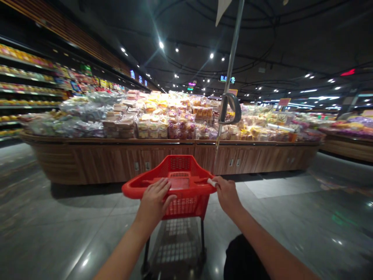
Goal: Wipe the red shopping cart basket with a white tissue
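In front of me stands a red plastic shopping cart (188, 200) with dark legs and a lower grid rack. My left hand (155, 196) rests on the left part of its handle rim, fingers stretched forward and thumb apart. At the rim's right end, my right hand (227, 193) is closed, with a small white item (212, 182) showing at its fingertips, like a crumpled slip of paper. The basket shows nothing inside from here, though part of its floor is hidden.
A long wooden display counter (96, 161) crosses ahead of the cart, heaped with packaged food (157, 116). A metal pole (233, 58) with a dark grey looped piece (231, 109) rises at it. Stocked shelves (27, 85) line the left; another display (348, 140) stands right.
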### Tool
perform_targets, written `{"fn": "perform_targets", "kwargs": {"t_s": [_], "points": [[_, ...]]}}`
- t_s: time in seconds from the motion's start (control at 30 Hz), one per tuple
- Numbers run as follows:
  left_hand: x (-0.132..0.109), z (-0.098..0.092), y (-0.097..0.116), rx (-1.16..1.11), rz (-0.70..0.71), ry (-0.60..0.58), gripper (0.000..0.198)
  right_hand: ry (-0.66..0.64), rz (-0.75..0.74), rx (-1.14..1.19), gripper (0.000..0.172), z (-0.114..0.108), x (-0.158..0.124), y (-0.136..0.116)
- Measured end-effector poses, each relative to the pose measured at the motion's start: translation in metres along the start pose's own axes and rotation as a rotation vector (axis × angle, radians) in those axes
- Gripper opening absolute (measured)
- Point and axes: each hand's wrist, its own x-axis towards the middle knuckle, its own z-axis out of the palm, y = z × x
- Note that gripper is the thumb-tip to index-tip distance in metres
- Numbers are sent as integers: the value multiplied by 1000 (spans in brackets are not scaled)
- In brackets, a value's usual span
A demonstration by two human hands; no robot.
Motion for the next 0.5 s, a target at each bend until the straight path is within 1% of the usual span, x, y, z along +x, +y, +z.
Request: {"fn": "perform_targets", "kwargs": {"t_s": [0.1, 0.17, 0.2, 0.3, 0.37, 0.43, 0.5], "points": [[-1, -3, -2, -11, -2, -4, 45, 165, -94, 169, 29, 15, -22, 2], [-2, -5, -4, -26, -8, -7, 44, 241, -102, 228, 29, 23, -24, 12], [-1, -6, -5, -33, -7, -10, 44, 263, -52, 254, 29, 26, -20, 19], [0, -8, -9, -39, 3, -30, 44, 259, 204, 357, 29, 33, -5, 37], [0, -10, -10, -39, -1, -37, 44, 244, 301, 408, 30, 39, -1, 40], [-1, -11, -11, -41, -8, -37, 45, 294, 330, 489, 31, 47, -11, 34], [-1, -12, -12, -43, -11, -39, 45, 387, 380, 623, 31, 55, -31, 21]]}}
